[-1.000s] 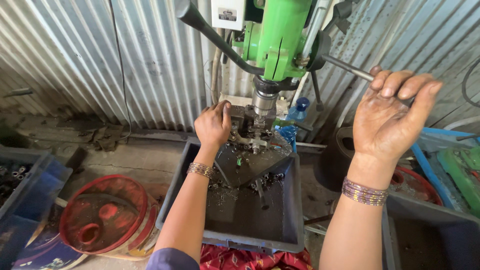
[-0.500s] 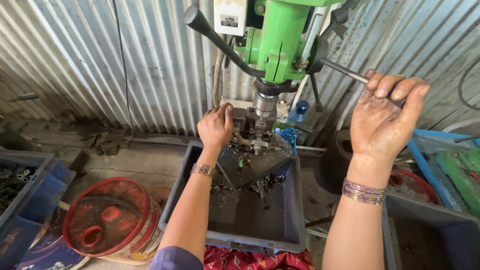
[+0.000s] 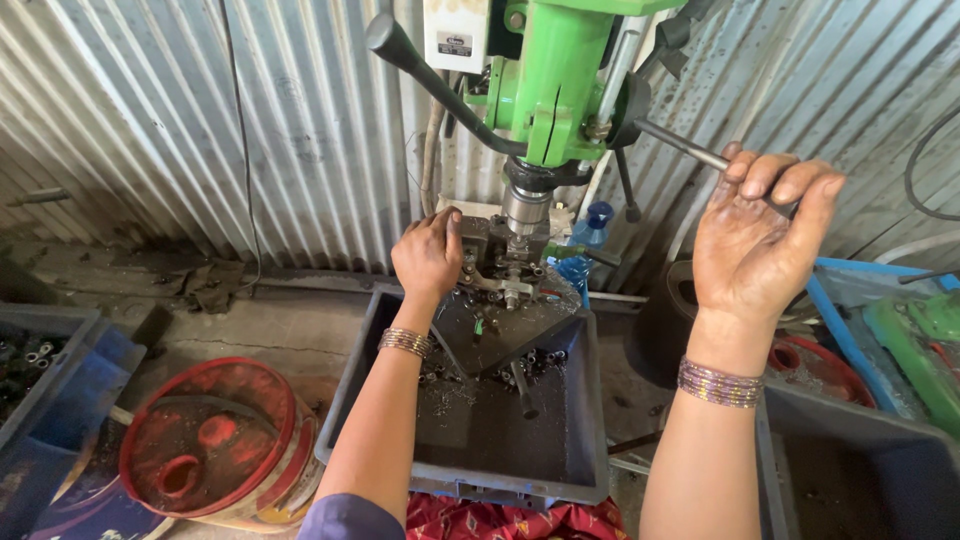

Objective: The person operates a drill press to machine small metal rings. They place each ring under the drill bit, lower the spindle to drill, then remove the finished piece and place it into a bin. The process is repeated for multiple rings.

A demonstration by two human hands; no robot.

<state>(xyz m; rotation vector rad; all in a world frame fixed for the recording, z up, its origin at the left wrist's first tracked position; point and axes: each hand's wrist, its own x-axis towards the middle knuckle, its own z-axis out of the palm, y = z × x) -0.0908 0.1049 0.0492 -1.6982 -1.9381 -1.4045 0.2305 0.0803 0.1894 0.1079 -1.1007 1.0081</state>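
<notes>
Glossy green-painted metal drill press (image 3: 560, 80) — rough corrugated metal wall (image 3: 200, 120), matt plastic tray (image 3: 560, 470).

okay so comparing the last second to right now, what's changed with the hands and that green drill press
The right hand has closed its fingers around the metal feed lever; a second ago they were spread open over it. The lever and hand sit slightly lower against the green drill press. The left hand stays on the clamped fixture under the chuck. The grey tray has not moved.
</notes>
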